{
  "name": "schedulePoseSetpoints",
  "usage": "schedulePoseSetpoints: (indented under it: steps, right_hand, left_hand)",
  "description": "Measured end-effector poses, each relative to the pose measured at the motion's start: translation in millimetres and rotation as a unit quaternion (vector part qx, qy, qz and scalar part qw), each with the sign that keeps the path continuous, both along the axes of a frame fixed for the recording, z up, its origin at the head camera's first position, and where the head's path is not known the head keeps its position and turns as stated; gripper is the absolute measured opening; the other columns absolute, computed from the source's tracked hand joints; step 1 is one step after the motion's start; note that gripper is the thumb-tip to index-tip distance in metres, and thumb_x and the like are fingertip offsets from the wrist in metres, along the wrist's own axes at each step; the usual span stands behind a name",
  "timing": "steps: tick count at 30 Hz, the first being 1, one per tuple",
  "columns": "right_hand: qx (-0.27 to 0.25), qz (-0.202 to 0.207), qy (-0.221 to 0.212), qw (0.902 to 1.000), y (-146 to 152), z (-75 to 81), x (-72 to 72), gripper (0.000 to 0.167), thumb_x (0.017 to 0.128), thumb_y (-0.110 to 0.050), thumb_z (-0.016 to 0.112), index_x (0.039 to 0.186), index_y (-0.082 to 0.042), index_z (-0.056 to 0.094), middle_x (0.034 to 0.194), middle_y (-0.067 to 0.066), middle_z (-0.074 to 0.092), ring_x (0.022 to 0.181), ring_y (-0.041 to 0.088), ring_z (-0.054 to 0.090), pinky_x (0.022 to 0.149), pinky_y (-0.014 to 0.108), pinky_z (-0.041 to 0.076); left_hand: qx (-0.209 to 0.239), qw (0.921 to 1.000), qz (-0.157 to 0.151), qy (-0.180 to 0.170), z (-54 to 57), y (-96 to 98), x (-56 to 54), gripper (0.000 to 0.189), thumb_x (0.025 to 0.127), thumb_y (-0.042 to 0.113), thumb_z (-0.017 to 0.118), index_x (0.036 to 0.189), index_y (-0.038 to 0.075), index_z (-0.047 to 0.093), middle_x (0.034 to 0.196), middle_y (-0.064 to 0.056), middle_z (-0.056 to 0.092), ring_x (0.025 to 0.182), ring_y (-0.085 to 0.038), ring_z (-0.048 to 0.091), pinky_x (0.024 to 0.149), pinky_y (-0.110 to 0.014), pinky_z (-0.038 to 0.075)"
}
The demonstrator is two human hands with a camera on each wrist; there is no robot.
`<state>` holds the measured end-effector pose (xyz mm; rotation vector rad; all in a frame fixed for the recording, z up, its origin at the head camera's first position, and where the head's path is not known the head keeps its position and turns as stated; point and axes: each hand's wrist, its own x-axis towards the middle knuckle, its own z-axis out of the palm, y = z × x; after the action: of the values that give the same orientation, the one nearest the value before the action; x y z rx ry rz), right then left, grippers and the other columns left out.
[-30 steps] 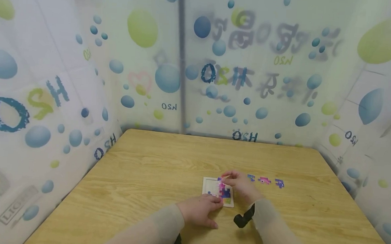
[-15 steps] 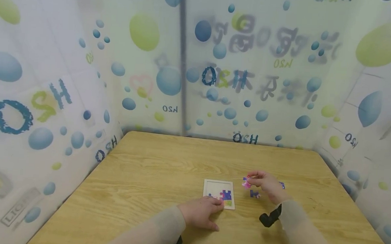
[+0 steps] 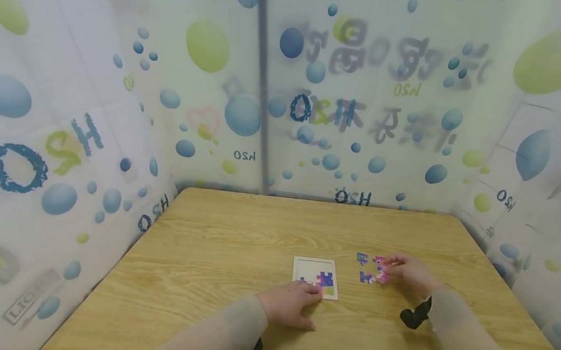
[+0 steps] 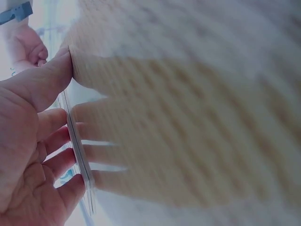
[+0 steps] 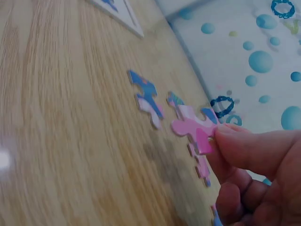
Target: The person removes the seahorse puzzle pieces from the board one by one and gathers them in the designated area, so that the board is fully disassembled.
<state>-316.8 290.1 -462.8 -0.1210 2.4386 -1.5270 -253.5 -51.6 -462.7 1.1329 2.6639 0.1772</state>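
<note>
My right hand [image 3: 411, 271] pinches a pink jigsaw piece [image 5: 193, 127] between thumb and fingers, held just over the table right of the puzzle board. Under and around it lie loose pieces: a blue and white one [image 5: 146, 99], a blue-green one [image 3: 362, 258] and a pink one with an eye [image 3: 379, 260]. My left hand [image 3: 288, 302] rests at the near edge of the square white-framed puzzle board [image 3: 314, 260], its extended fingers covering part of the lower row. In the left wrist view the fingertips meet the board's edge [image 4: 80, 146]. Purple, pink and green pieces [image 3: 326, 280] fill the board's lower right.
The wooden table [image 3: 210, 245] stretches to a patterned fabric wall [image 3: 310, 145] behind and at both sides. Part of another blue piece [image 5: 216, 217] shows below the right hand in the right wrist view.
My right hand has lifted pink and purple pieces off the board and moved right. The blue and white piece now lies on the table; the pink one stays in hand. The left hand stays put.
</note>
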Motion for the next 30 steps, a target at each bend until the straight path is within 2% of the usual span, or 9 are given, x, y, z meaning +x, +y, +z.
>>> schedulePoseSetpoints:
  steps: [4, 7, 10, 22, 30]
  right_hand:
    - [0.018, -0.016, -0.019, 0.9995, 6.5, -4.0, 0.3, 0.026, 0.089, -0.008, 0.065, 0.109, 0.006, 0.058, 0.087, 0.005, 0.062, 0.082, 0.020, 0.054, 0.074, 0.032, 0.042]
    - [0.040, -0.025, -0.026, 0.9985, 8.1, -5.5, 0.3, 0.023, 0.088, -0.011, 0.067, 0.105, 0.003, 0.061, 0.085, 0.003, 0.058, 0.080, 0.020, 0.050, 0.072, 0.032, 0.039]
    - [0.056, -0.027, -0.020, 0.9978, 7.8, -6.2, 0.3, 0.020, 0.089, -0.012, 0.067, 0.103, 0.002, 0.062, 0.086, 0.003, 0.056, 0.082, 0.020, 0.047, 0.072, 0.033, 0.036]
    - [0.102, -0.035, 0.005, 0.9942, 1.8, -4.2, -0.6, 0.021, 0.090, -0.010, 0.066, 0.106, 0.004, 0.062, 0.096, 0.009, 0.058, 0.091, 0.025, 0.048, 0.076, 0.034, 0.038]
    - [0.113, -0.038, 0.011, 0.9928, 1.9, -4.6, 0.1, 0.027, 0.091, -0.013, 0.066, 0.111, 0.005, 0.061, 0.102, 0.013, 0.059, 0.098, 0.029, 0.049, 0.086, 0.044, 0.040]
  left_hand:
    - [-0.001, 1.0000, 0.002, 0.001, -0.2, 0.5, -0.4, 0.076, 0.086, 0.054, 0.064, 0.148, 0.017, 0.040, 0.154, 0.002, 0.032, 0.139, -0.022, 0.033, 0.114, -0.033, 0.026]
    - [-0.001, 1.0000, 0.003, 0.000, 0.7, 1.0, 0.1, 0.076, 0.086, 0.054, 0.064, 0.148, 0.017, 0.040, 0.154, 0.002, 0.032, 0.139, -0.023, 0.033, 0.114, -0.034, 0.026]
    - [-0.002, 1.0000, 0.005, 0.001, 1.7, 1.2, 1.1, 0.077, 0.085, 0.054, 0.064, 0.148, 0.017, 0.040, 0.154, 0.002, 0.032, 0.139, -0.023, 0.033, 0.114, -0.034, 0.026]
    - [-0.009, 0.9999, -0.003, 0.014, 2.4, 0.8, 2.0, 0.076, 0.086, 0.054, 0.064, 0.147, 0.015, 0.040, 0.153, 0.001, 0.034, 0.139, -0.020, 0.033, 0.114, -0.031, 0.025]
    - [-0.006, 1.0000, 0.000, 0.001, 1.7, 0.2, 2.2, 0.076, 0.086, 0.054, 0.063, 0.148, 0.016, 0.039, 0.154, 0.003, 0.032, 0.140, -0.020, 0.032, 0.114, -0.032, 0.025]
